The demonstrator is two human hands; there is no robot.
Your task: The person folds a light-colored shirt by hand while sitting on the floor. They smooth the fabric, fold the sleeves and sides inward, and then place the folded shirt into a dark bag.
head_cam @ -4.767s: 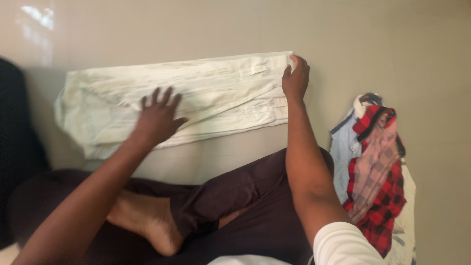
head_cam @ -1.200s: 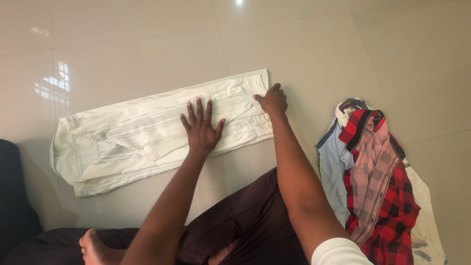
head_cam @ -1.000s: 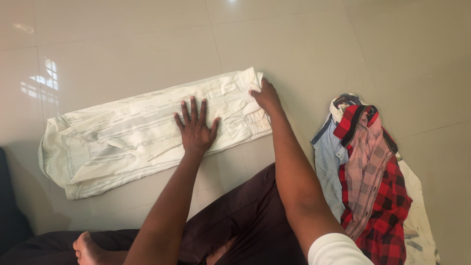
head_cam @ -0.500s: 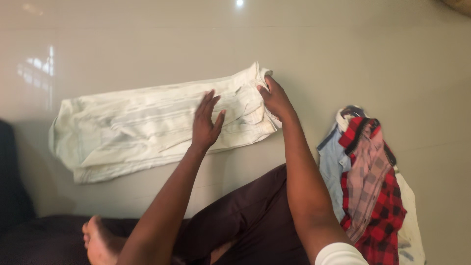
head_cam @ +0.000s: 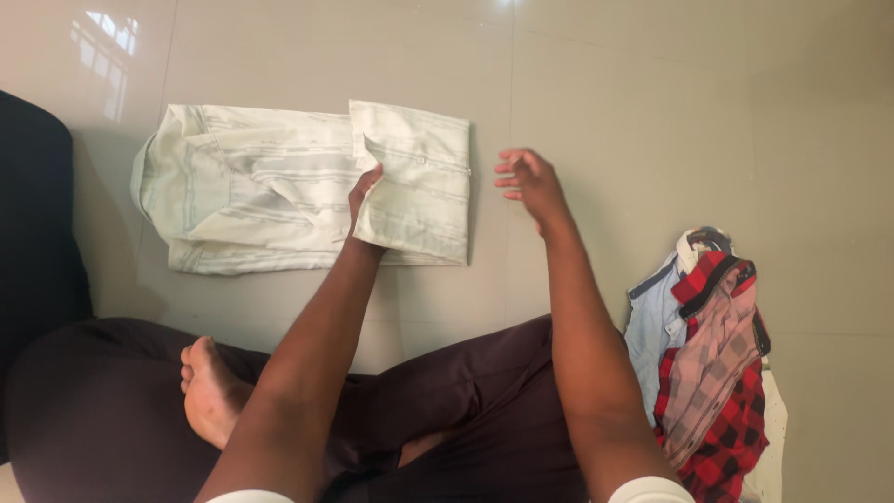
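A pale white striped shirt (head_cam: 251,200) lies folded lengthwise on the tiled floor in front of me. Its right end is turned over to the left as a flap (head_cam: 419,182). My left hand (head_cam: 365,200) rests on the shirt at the flap's left edge, fingers straight and partly hidden under the flap. My right hand (head_cam: 523,177) hovers just right of the flap with its fingers spread, holding nothing and touching nothing.
A heap of clothes (head_cam: 708,354) lies on the floor at my right: a red and black checked shirt, a faded checked one, a light blue one. My crossed legs in dark trousers (head_cam: 447,410) and a bare foot (head_cam: 209,391) fill the foreground. A dark object (head_cam: 33,214) stands at the left.
The shirt's right end, held by my right hand, has been folded over to the left onto the shirt. My right hand has let go and lifted away. My left hand now sits at the fold.
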